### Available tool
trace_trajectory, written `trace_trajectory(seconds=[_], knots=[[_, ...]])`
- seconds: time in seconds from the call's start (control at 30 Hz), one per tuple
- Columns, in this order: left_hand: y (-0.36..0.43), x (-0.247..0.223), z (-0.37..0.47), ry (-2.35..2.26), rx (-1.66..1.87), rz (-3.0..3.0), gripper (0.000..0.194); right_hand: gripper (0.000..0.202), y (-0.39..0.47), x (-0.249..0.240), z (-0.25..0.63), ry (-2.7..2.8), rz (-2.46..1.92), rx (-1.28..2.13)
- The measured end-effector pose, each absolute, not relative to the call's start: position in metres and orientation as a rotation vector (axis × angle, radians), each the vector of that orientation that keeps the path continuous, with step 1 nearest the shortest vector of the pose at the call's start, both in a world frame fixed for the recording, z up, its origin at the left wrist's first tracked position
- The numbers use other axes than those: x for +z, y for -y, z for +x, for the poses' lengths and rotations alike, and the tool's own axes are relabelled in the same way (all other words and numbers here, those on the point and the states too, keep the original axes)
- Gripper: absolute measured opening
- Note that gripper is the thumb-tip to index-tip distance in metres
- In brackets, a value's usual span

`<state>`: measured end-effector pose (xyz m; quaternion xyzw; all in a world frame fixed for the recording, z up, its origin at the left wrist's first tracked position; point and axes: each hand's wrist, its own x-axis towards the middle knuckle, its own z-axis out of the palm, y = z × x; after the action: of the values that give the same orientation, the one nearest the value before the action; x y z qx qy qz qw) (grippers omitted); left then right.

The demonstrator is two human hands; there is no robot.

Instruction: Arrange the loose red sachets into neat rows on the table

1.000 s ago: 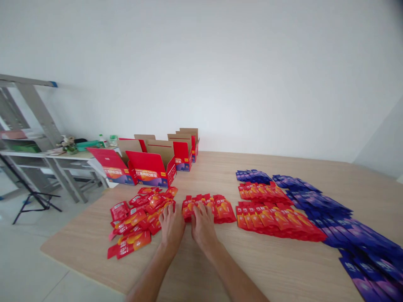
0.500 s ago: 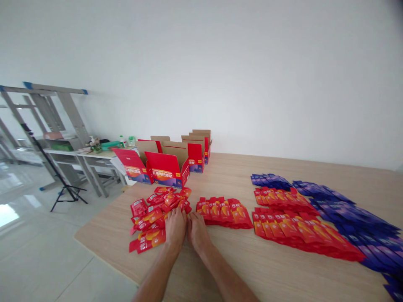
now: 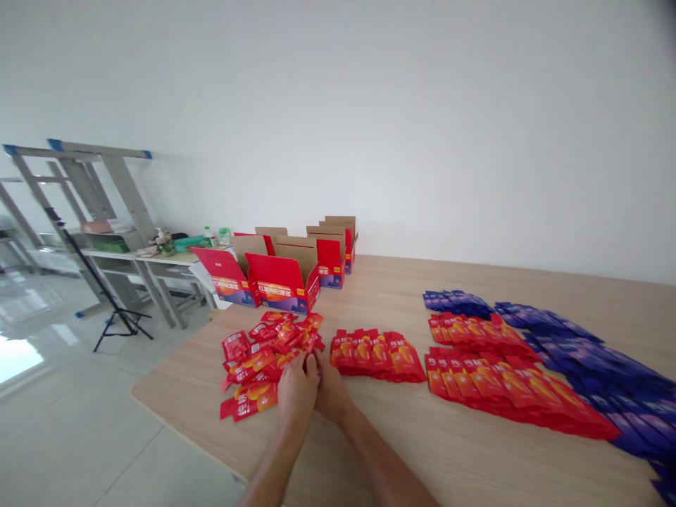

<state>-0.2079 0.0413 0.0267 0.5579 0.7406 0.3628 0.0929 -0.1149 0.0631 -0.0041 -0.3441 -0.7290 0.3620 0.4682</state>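
Observation:
My left hand [image 3: 298,386] and my right hand [image 3: 329,387] are together over the right edge of a loose pile of red sachets [image 3: 264,355]. Both are closed, fingertips touching, around a red sachet that they mostly hide. Just right of my right hand lies a neat overlapping row of red sachets [image 3: 377,354] with orange fruit prints. Farther right are two more fanned rows, a front red row [image 3: 491,384] and a back red row [image 3: 478,331].
Several open red cartons [image 3: 282,285] stand at the table's back left. Overlapping blue sachets [image 3: 591,366] cover the right side. Beyond the left table edge are a black tripod [image 3: 119,310], grey metal frames [image 3: 127,179] and a side desk [image 3: 169,259] with small items.
My hands have drawn closer together, and the fingers now meet at the pile's edge. The whole view has shifted slightly; the sachet rows and cartons stay as they were.

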Motion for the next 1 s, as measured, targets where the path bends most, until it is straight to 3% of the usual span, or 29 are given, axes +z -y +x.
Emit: trace_trajectory(seconds=[0.13, 0.3, 0.63, 0.83, 1.0], knots=[[-0.041, 0.034, -0.188, -1.967, 1.314, 1.636, 0.036, 0.074, -0.059, 0.003, -0.095, 1.700, -0.836, 0.884], [-0.054, 0.025, -0.156, -1.662, 1.429, 1.624, 0.031, 0.071, -0.060, -0.002, -0.059, 1.514, -0.962, 0.809], [-0.071, 0.013, -0.102, -1.480, 1.296, 1.684, 0.044, 0.058, -0.062, -0.012, 0.009, 1.433, -1.070, 0.733], [-0.082, 0.013, -0.092, -1.413, 1.206, 1.918, 0.057, 0.065, -0.067, -0.021, 0.030, 1.449, -1.193, 0.585], [-0.092, -0.001, -0.083, -1.363, 1.149, 2.071, 0.056, 0.070, -0.066, -0.020, 0.043, 1.509, -1.431, 0.445]])
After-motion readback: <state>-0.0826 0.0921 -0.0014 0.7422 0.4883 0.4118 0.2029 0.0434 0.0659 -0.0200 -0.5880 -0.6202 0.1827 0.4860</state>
